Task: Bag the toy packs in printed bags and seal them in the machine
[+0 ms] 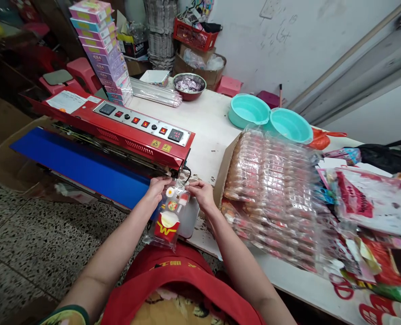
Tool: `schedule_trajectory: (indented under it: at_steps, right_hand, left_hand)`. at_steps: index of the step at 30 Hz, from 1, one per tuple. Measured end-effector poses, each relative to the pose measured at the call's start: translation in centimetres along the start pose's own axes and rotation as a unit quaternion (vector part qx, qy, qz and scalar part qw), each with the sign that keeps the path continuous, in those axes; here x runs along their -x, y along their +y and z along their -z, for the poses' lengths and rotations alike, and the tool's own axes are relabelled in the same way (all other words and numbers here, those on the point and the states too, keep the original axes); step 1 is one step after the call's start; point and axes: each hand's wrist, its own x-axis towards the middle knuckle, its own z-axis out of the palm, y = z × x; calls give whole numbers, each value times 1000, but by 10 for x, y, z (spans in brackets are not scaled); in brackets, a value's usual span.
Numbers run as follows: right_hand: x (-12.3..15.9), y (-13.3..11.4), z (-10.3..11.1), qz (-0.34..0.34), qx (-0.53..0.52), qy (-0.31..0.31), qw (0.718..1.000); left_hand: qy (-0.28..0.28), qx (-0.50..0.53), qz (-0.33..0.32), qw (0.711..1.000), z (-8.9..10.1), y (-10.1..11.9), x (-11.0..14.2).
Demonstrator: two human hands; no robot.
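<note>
Clear packet (169, 219): held by its top just in front of the right end of the red machine (119, 126), containing a fries-shaped piece (167, 228) low down, with an egg-like piece (169, 192), a round pizza-like piece (172, 206) and a popsicle-like piece (183, 199) above.
Left hand (158, 187): gripping the packet's top left corner, close by the machine's right end; cannot tell whether touching it.
Right hand (202, 194): pinching the packet's top right corner between thumb and fingers, just off the machine's right end.
Grey plate (189, 222): partly behind the packet, in front of the machine's right end.
Blue belt (85, 160): running along the machine's front.
Carton (225, 167): right of the machine, stacked with rows of filled packets (271, 194).
Red machine: standing on the white table (205, 128), topped with switches and a display (176, 135) lit in red digits.
Stacked boxes (107, 58): towering just behind the machine.
Turquoise basins (247, 118): side by side, beyond the machine and to its right.
Metal bowl (194, 95): behind the machine, filled with small sachets (188, 84).
Red basket (195, 37): farthest behind the machine, near the wall (244, 49), piled with odds and ends.
</note>
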Motion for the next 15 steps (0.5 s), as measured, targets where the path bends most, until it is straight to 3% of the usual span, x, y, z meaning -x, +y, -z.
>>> schedule_trajectory:
  at_steps: [5, 11, 13, 15]
  right_hand:
    - [-22, -1, -12, -28, -55, 25, 998]
    - [-33, -3, -49, -13, -80, 49, 996]
    - [-21, -9, -40, 42, -35, 64, 996]
    - [-1, -21, -10, 142, 85, 70, 984]
  left_hand:
    - [3, 10, -2, 1000, 17, 3, -6]
    - [64, -7, -72, 995, 35, 11, -15]
    - [103, -35, -104, 989, 45, 19, -20]
    - [159, -72, -145, 974, 60, 32, -23]
